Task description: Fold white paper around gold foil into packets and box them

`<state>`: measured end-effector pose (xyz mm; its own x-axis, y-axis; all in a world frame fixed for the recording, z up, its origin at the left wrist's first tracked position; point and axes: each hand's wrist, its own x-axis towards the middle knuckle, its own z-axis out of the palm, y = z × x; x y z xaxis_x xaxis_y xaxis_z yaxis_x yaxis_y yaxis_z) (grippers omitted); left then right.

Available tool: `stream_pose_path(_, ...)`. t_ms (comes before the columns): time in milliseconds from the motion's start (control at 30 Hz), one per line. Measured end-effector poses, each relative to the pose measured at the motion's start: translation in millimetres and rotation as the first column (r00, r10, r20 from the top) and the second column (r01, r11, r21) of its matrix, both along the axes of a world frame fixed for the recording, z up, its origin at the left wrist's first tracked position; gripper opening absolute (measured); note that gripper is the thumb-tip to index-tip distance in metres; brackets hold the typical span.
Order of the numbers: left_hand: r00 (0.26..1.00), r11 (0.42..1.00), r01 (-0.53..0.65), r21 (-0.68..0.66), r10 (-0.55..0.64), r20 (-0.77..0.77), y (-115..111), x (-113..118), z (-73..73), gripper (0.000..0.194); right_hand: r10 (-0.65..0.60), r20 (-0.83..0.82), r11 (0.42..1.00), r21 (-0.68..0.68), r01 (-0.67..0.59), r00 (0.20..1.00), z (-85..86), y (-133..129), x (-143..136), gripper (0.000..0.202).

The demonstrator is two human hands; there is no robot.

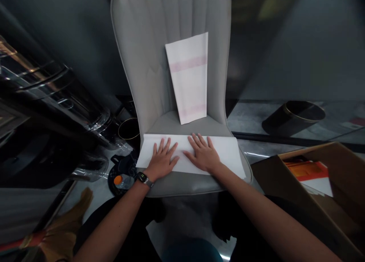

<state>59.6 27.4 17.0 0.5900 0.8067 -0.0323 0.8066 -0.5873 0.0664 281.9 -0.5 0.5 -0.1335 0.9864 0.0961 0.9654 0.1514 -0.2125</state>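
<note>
Left hand (161, 161) is lying palm down, its fingers spread wide, on a white sheet (229, 150) that is stretching from side to side across the front of a grey chair (155, 83), while the right hand (205, 155) is resting flat and open on the same sheet, its fingers extending away from the wearer. Both thumbs are pointing inward, their tips stopping just apart near the sheet's middle, and a wristwatch (145, 178) is circling the left wrist. Beyond the sheet, a folded white piece (189, 83) with pale pink bands is standing on the seat (182, 184), tilting slightly and leaning against the ribbed backrest (151, 45). At right, an open cardboard box (348, 178) is holding orange and white items (308, 171), and a dark bin (276, 121) is appearing farther back. Another dark bin (132, 142) is standing just past the chair's left edge, its rim showing a thin gold line. Nearer the wearer, a clear bottle (125, 182) with an orange cap is showing just left of the seat, and a brown, fanned-out object (62, 228) is spreading at lower left, while a rounded teal shape (192, 250) is peeking in along the bottom edge
</note>
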Motion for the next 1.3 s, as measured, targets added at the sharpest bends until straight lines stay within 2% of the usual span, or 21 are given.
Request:
stream_pose_path(133, 1.0, 0.998, -0.015, -0.057, 0.015, 0.0, 2.9, 0.6, 7.5, 0.062, -0.116, 0.024, 0.99, -0.077, 0.117, 0.993, -3.3, -23.8, 47.5, 0.084)
stream_pose_path(233, 0.999, 0.987, -0.033, -0.158, 0.028, -0.032, 7.5, 2.8, 21.4, 0.063, -0.211, 0.041, 0.971, -0.108, 0.214, 0.977, -8.3, -40.1, 79.1, 0.086)
stream_pose_path(333, 0.994, 0.968, -0.093, -0.234, 0.075, -0.085, 11.9, 13.5, 37.5, 0.062, -0.247, 0.041, 0.961, -0.115, 0.25, 0.968, -11.7, -48.4, 94.3, 0.086)
stream_pose_path(433, 0.988, 0.983, -0.143, -0.116, 0.135, -0.08, 11.3, 39.7, 45.8, 0.057, -0.247, 0.038, 0.963, -0.101, 0.249, 0.968, -12.3, -49.5, 95.4, 0.086)
stream_pose_path(533, 0.997, 0.997, -0.074, 0.027, 0.073, 0.01, 5.1, 77.2, 41.6, 0.055, -0.247, 0.032, 0.965, -0.081, 0.249, 0.969, -13.0, -48.8, 92.5, 0.087)
stream_pose_path(633, 0.999, 0.999, 0.037, 0.023, -0.038, 0.037, -1.7, 110.1, 29.1, 0.057, -0.244, 0.021, 0.968, -0.053, 0.245, 0.969, -16.5, -48.8, 91.1, 0.086)
stream_pose_path(733, 0.998, 0.999, 0.053, 0.0, -0.053, 0.021, -3.8, 123.9, 16.6, 0.062, -0.238, 0.009, 0.971, -0.016, 0.239, 0.971, -21.1, -48.7, 91.5, 0.084)
stream_pose_path(867, 0.999, 0.999, 0.034, -0.007, -0.034, 0.015, 3.8, 107.9, 11.0, 0.071, -0.229, -0.01, 0.973, -0.022, 0.229, 0.973, -22.9, -48.6, 92.9, 0.084)
stream_pose_path(1167, 0.977, 0.978, -0.208, -0.03, 0.206, -0.06, 50.4, 8.6, 15.5, 0.07, -0.24, -0.011, 0.964, -0.123, 0.237, 0.971, -16.2, -48.7, 92.7, 0.086)
stream_pose_path(1300, 0.975, 0.975, -0.221, -0.015, 0.22, -0.04, 58.4, -10.2, 13.0, 0.068, -0.254, 0.012, 0.936, -0.247, 0.249, 0.967, -5.4, -45.0, 94.8, 0.088)
